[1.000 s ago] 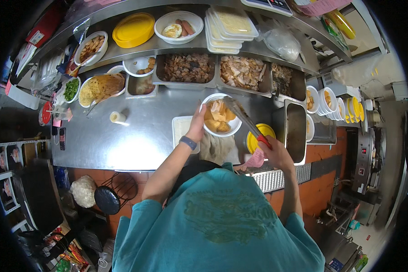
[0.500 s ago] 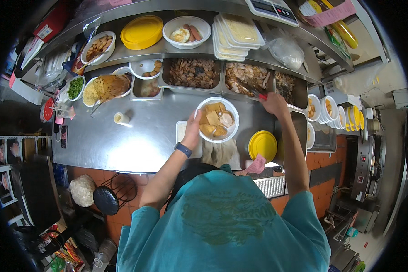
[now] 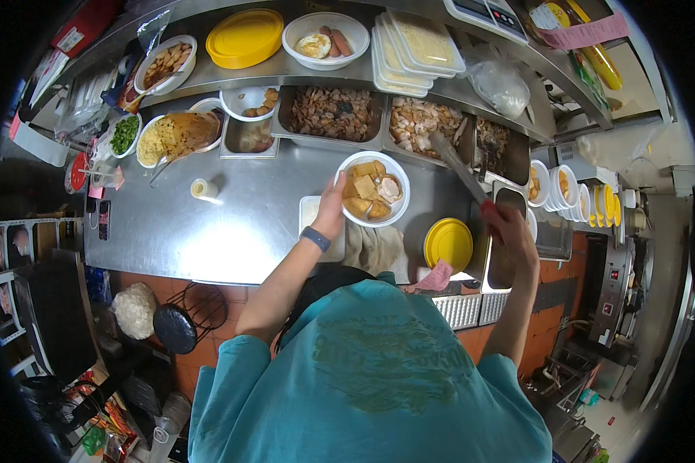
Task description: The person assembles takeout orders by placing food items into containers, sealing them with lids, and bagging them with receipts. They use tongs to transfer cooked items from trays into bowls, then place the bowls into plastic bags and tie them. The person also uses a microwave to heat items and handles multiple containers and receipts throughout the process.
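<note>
My left hand (image 3: 331, 204) grips the left side of a white round bowl (image 3: 401, 171) above the steel counter. Inside the bowl are several tan, tofu-like pieces (image 3: 365, 187) and a pale, rounded piece (image 3: 389, 190). My right hand (image 3: 511, 229) is closed round the red handle of a long metal utensil (image 3: 461, 166); motion blur hides its exact kind. The utensil's far end is over a steel tray of chopped pale meat (image 3: 417, 123). To the left sits another steel tray of browner chopped meat (image 3: 330, 113). A yellow round lid (image 3: 448, 245) lies below the bowl, near a pink slip (image 3: 435, 276).
On the shelf stand a yellow lid (image 3: 244, 38), a bowl with egg and sausage (image 3: 326, 41) and stacked lidded boxes (image 3: 423, 45). A folded cloth (image 3: 374, 251) lies at the counter's front. Several filled white bowls (image 3: 564, 185) stand at right.
My right hand has drawn back from the meat trays toward me, bringing the metal utensil out into view. My left hand still holds the bowl in nearly the same place.
</note>
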A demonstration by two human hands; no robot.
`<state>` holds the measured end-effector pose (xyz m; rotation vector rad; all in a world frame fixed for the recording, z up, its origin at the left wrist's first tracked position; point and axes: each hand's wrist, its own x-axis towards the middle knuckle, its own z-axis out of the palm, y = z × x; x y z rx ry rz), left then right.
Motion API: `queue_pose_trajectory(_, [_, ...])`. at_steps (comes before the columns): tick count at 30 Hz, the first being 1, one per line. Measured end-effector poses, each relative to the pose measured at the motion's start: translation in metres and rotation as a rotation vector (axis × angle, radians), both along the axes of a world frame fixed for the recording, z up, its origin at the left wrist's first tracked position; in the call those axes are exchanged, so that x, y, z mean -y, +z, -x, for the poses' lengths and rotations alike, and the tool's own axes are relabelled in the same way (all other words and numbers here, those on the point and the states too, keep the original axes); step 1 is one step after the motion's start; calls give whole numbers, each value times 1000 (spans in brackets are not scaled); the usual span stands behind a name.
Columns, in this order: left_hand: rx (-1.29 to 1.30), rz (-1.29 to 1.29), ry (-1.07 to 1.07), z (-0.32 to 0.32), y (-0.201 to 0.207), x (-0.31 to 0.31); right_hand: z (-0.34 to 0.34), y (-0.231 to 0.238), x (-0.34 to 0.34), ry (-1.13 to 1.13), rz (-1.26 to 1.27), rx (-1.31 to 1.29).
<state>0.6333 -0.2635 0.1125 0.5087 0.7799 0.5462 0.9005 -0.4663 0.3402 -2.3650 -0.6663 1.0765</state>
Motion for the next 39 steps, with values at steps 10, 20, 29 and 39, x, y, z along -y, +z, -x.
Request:
queue_pose_trajectory(10, [-38,-62,59,16,18,3,86,35,29,345,89,200])
queue_pose_trajectory(20, [34,-75,152,57,11,2,136,20,-7,709,-61,357])
queue_pose_trajectory(29, [70,-30,283,125,1,-23,108,-35,-165,626,-28,577])
queue_pose_trajectory(39, [35,-48,345,129,-7,-40,118,-162,-334,515,149,444])
